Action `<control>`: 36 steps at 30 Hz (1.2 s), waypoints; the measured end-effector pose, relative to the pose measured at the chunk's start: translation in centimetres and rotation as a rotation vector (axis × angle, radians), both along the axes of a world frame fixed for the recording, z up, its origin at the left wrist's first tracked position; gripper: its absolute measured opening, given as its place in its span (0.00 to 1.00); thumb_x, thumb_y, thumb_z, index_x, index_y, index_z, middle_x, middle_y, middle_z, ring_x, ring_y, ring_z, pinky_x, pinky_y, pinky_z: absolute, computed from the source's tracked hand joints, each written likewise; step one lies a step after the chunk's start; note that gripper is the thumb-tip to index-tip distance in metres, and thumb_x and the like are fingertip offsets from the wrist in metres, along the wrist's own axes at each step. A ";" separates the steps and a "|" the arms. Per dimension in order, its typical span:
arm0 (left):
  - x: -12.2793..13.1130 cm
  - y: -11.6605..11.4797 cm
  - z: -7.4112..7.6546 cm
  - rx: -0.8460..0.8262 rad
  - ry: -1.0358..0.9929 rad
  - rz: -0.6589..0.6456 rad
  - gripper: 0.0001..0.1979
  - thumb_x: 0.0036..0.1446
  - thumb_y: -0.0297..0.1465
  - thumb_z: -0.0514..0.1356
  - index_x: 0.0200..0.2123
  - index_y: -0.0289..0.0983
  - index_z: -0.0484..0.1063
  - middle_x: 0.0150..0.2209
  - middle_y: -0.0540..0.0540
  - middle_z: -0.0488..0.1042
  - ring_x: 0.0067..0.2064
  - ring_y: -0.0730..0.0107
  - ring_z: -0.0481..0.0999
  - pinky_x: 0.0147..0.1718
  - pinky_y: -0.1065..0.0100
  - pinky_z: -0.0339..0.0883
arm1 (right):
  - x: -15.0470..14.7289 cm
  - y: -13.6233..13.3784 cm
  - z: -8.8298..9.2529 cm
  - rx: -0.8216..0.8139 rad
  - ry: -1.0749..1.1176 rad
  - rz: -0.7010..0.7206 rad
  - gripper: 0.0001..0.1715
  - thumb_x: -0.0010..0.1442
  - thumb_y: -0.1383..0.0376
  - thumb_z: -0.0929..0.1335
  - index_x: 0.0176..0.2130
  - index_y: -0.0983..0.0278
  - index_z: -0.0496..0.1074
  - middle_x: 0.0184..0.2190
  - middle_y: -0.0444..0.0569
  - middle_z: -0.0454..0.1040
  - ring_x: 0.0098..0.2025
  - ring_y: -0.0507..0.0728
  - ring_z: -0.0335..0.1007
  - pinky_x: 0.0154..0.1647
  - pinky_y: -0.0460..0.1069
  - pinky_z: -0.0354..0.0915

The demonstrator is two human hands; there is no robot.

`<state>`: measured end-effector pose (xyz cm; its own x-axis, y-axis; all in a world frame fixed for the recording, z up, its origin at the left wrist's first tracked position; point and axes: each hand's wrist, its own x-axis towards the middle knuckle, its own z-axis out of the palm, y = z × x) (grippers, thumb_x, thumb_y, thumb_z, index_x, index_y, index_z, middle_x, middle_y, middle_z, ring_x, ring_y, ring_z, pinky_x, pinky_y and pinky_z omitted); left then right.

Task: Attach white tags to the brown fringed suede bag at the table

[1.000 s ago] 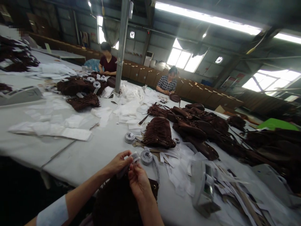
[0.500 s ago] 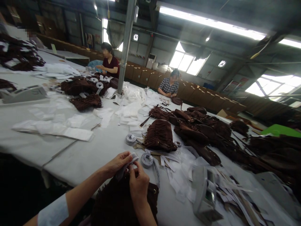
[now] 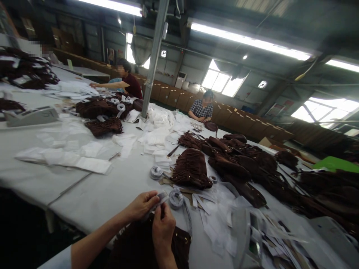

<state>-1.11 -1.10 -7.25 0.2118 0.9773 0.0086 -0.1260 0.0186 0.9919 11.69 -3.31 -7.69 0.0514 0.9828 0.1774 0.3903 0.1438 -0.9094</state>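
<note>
Over the near edge of the table my left hand [image 3: 143,205] and my right hand [image 3: 164,223] meet, both with fingers closed. Between them is a pale grey, translucent-looking strip [image 3: 162,198], pinched from the two sides. Beneath my hands lies a dark brown bag [image 3: 133,244] with fringe and small metal eyelets; my right forearm covers part of it. A roll of grey-white wrapped strap [image 3: 176,198] rests just beyond my fingers, its tail running down toward the bag. A second wrapped roll [image 3: 156,172] sits farther off, beside a fringed brown bag [image 3: 190,168].
Brown bags [image 3: 238,160] are heaped to the right. Grey tape dispensers [image 3: 242,239] and paper strips lie at the near right. White paper sheets [image 3: 64,158] cover the left. A metal post [image 3: 154,59] rises from the table; two co-workers [image 3: 134,84] are beyond.
The view has tilted up slightly. My hands stay together on the strip, with only a small shift. The co-worker in dark red has stretched an arm left toward the white sheets.
</note>
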 end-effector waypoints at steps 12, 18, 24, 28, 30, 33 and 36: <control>-0.2 -0.1 -0.7 -0.095 -0.008 -0.105 0.22 0.53 0.51 0.56 0.33 0.36 0.69 0.20 0.51 0.69 0.19 0.73 0.64 0.19 0.74 0.55 | -0.3 1.2 0.1 -0.124 0.145 0.069 0.17 0.56 0.54 0.65 0.32 0.64 0.74 0.17 0.45 0.71 0.20 0.55 0.65 0.20 0.46 0.60; -0.1 0.1 -1.8 -0.089 0.040 0.040 0.25 0.54 0.53 0.54 0.25 0.35 0.68 0.18 0.51 0.68 0.19 0.74 0.63 0.18 0.74 0.53 | 0.1 1.1 -0.1 -0.152 0.060 0.123 0.22 0.59 0.52 0.62 0.22 0.63 0.69 0.12 0.41 0.64 0.15 0.51 0.58 0.18 0.46 0.56; -2.0 -0.3 -1.3 -0.171 0.038 -0.041 0.27 0.51 0.55 0.55 0.23 0.34 0.70 0.15 0.51 0.68 0.15 0.76 0.59 0.14 0.74 0.48 | 4.3 3.0 3.4 0.183 -0.223 0.252 0.16 0.52 0.54 0.71 0.38 0.60 0.77 0.34 0.50 0.77 0.35 0.59 0.71 0.38 0.50 0.64; -2.2 -0.5 0.1 -0.164 0.005 -0.225 0.24 0.51 0.51 0.59 0.21 0.34 0.71 0.15 0.52 0.66 0.14 0.78 0.56 0.13 0.74 0.47 | 4.1 4.4 4.9 0.247 -0.356 0.607 0.31 0.47 0.58 0.75 0.51 0.52 0.70 0.43 0.49 0.75 0.45 0.62 0.68 0.48 0.54 0.61; -2.1 -0.3 0.4 -0.154 -0.013 -0.244 0.23 0.51 0.50 0.59 0.20 0.35 0.70 0.14 0.53 0.65 0.14 0.79 0.55 0.13 0.74 0.45 | 3.3 4.5 4.6 0.186 -0.417 0.713 0.23 0.53 0.58 0.72 0.49 0.52 0.72 0.37 0.48 0.76 0.40 0.60 0.70 0.43 0.53 0.62; -1.9 -0.2 0.2 -0.168 -0.034 -0.218 0.23 0.53 0.49 0.58 0.20 0.35 0.69 0.14 0.53 0.64 0.14 0.79 0.55 0.13 0.74 0.45 | 2.6 4.4 3.7 0.172 -0.436 0.672 0.18 0.56 0.57 0.70 0.48 0.54 0.73 0.35 0.49 0.76 0.39 0.60 0.69 0.41 0.52 0.62; -1.7 -0.3 -0.4 -0.177 -0.065 -0.206 0.23 0.54 0.49 0.57 0.20 0.35 0.68 0.14 0.53 0.64 0.14 0.78 0.56 0.13 0.74 0.48 | 2.6 4.5 3.4 0.171 -0.449 0.644 0.16 0.57 0.56 0.69 0.47 0.55 0.74 0.36 0.49 0.76 0.40 0.60 0.69 0.41 0.52 0.61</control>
<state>-2.86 -1.41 -7.61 0.4111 0.9010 -0.1384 -0.1644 0.2226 0.9610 14.29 1.14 -4.27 -0.6284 0.7524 0.1975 0.5062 0.5883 -0.6306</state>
